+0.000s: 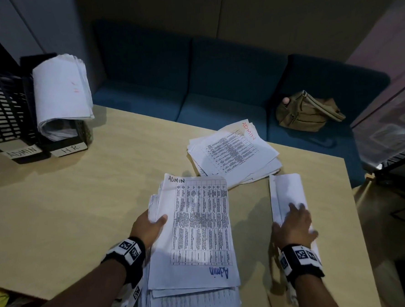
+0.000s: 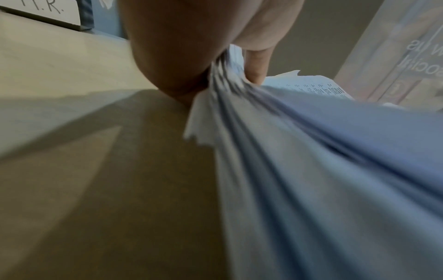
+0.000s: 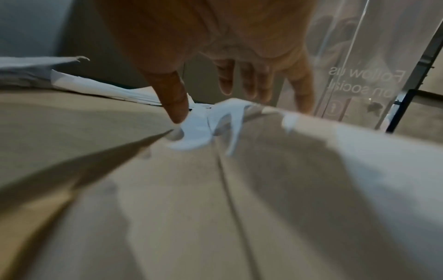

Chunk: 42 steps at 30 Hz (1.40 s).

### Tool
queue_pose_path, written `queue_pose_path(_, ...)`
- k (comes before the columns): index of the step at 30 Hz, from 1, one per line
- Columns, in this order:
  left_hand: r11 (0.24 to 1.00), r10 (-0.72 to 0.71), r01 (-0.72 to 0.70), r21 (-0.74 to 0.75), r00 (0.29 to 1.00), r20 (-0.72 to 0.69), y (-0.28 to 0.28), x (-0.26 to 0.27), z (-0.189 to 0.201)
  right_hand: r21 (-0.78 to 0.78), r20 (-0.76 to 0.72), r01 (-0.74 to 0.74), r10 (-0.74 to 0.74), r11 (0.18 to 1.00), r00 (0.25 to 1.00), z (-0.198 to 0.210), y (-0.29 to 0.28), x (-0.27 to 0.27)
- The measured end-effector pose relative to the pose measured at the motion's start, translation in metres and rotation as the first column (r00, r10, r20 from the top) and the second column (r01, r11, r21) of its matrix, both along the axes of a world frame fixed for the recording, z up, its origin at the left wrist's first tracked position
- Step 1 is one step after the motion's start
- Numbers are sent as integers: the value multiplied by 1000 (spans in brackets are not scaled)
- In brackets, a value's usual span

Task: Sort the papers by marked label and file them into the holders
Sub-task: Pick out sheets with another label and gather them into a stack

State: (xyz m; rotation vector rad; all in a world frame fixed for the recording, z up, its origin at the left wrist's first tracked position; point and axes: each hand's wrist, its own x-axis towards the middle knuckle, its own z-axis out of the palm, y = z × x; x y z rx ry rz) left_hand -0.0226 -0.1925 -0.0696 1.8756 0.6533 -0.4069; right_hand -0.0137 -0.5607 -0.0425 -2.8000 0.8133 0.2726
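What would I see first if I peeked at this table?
Probably the big stack of papers marked ADMIN, gripped at its edge by the left hand near the front of the table. Then the right hand resting on a blank folded sheet, and the HR holder stuffed with curled papers at the far left.

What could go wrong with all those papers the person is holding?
The left hand grips a thick, uneven ADMIN stack by one edge, so loose sheets might slip out. The papers in the HR holder curl over its top and could tip or spill. The right hand rests on a blank-side-up sheet, whose label is hidden, so it might get misfiled.
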Motion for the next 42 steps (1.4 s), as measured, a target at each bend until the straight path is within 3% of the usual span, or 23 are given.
queue_pose_path(4,1000,-5,5,6,1000,-9,3,1,-3,88,22,164,-167,982,986,-1,-6,-1)
queue_pose_path(9,999,-37,38,37,999,-20,3,2,-5,240,78,165,-188,957,979,13,-18,6)
queue_pose_path(13,999,-10,10,30,1000,2,1,1,-5,260,105,-10,-18,965,994,44,-4,13)
queue_pose_path(16,999,35,-37,31,998,51,-3,1,0,345,276,-149,51,927,960,64,11,13)
queue_pose_path(19,998,-5,1,66,998,66,-4,2,0,391,377,-226,68,892,924,81,24,16)
queue_pose_path(23,999,-41,39,34,997,65,1,2,-3,509,468,-311,45,803,883,101,38,23)
queue_pose_path(26,996,-60,65,-67,995,76,8,-2,-3,616,518,-322,-62,719,853,101,44,24)
queue_pose_path(29,982,-114,120,-146,992,49,14,-4,1,735,485,-296,-167,610,858,92,49,20)
queue_pose_path(32,968,-172,168,-188,985,-2,17,-3,12,765,477,-296,-195,571,857,91,50,12)
queue_pose_path(35,951,-235,233,-202,972,17,22,-3,13,846,464,-328,-276,420,842,106,49,7)
queue_pose_path(37,958,-211,214,-192,977,33,22,-4,10,869,472,-375,-315,322,823,117,48,5)
queue_pose_path(40,985,-72,75,-156,997,24,17,-8,2,870,486,-401,-363,287,795,127,46,6)
queue_pose_path(42,990,-68,74,-121,997,47,13,-10,0,861,504,-424,-374,280,778,126,44,6)
